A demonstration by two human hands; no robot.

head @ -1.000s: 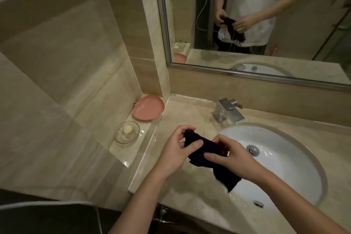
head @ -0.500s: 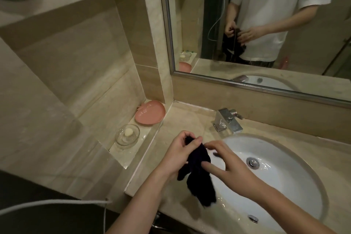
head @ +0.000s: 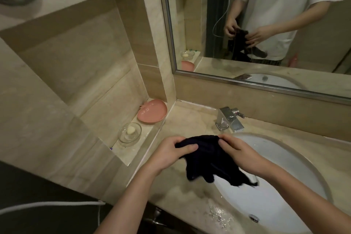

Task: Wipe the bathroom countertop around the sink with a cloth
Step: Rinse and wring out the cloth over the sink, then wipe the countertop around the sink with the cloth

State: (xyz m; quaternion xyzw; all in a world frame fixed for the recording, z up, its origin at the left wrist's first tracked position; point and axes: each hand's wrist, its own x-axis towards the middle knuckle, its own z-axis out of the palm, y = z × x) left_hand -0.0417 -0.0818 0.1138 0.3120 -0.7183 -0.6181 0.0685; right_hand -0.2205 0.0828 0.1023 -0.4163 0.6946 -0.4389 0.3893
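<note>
A dark cloth [head: 207, 159] is held above the counter [head: 191, 119] at the sink's [head: 281, 173] left rim, its lower part hanging loose. Its top edge is pinched at the left by the left hand [head: 171, 153], fingers curled round the fabric, and at the right by the right hand [head: 241, 155], likewise curled. A tap [head: 228, 118] is seen at the far rim. Water is pooled on the near counter. A pink dish [head: 152, 111] and a glass dish [head: 129, 134] are set on the left ledge.
</note>
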